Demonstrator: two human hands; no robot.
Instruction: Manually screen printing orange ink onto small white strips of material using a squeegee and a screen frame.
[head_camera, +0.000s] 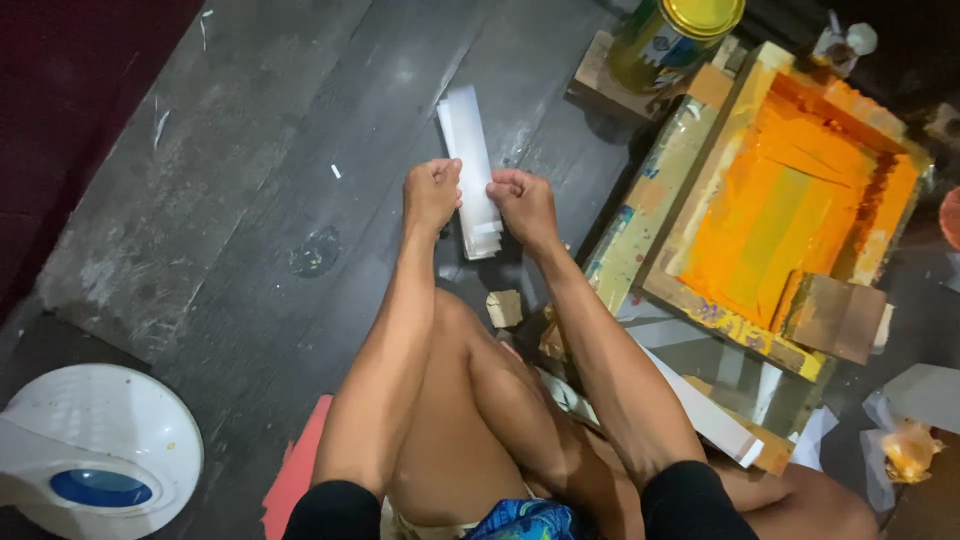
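Both of our hands are closed around one thing. We see the left hand (432, 195) and the right hand (522, 205) side by side, fingers curled tight, each pinching the lower part of a stack of white paper strips (470, 170). That stack is long and thin. It sticks up past our knuckles, away from us, and hangs in the air over the dark wooden floor (250, 180). Our bare arms run back to our knees, and we sit low on the floor.

Just below the hands, near our leg, lies a small tan block (505, 308). To the right we see a wooden printing frame (740, 325) with bright orange paint spread inside it. A brown flat scraper (835, 315) rests on its near corner. Past the frame, at the top, stands a tin can with a yellow lid (670, 40) on a bit of wood. A long white strip (710, 415) lies by our right leg. Far off at the bottom left sits a round white fan base (95, 450) with a blue oval on it.
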